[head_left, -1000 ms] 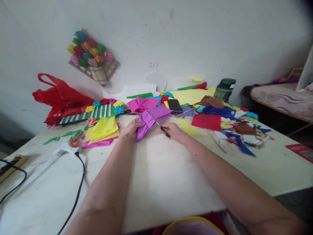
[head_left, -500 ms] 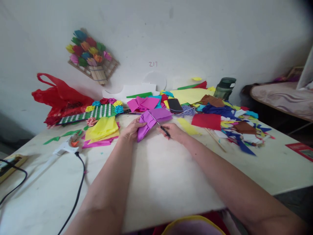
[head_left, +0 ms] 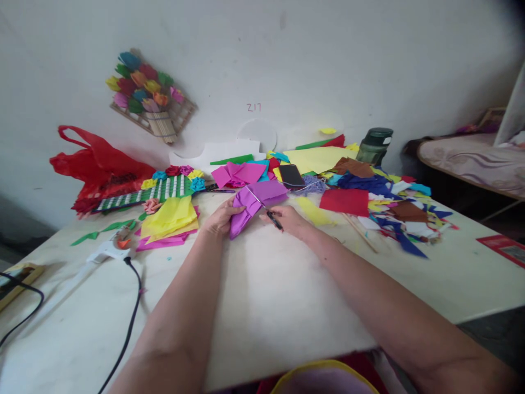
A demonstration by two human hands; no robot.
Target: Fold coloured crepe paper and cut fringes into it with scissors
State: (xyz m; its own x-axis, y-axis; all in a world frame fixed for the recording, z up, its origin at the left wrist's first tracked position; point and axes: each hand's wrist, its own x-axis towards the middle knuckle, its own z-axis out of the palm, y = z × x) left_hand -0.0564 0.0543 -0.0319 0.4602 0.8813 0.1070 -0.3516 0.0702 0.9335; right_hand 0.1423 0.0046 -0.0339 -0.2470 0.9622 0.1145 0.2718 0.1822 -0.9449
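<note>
A folded purple sheet is pinched at its left edge by my left hand, above the middle of the table. My right hand grips the dark handles of a pair of scissors. The metal blades point up and left and lie across the purple sheet. Whether the blades are fully closed is too small to tell. Just behind the sheet are pink pieces and a dark phone.
Yellow sheets and a white glue gun with a black cable lie left. A red bag stands behind them. Coloured scraps, a stick and a green bottle are at the right.
The view has shifted slightly. The handles of the scissors in my right hand look a little more spread. My left hand keeps its hold on the purple sheet.
</note>
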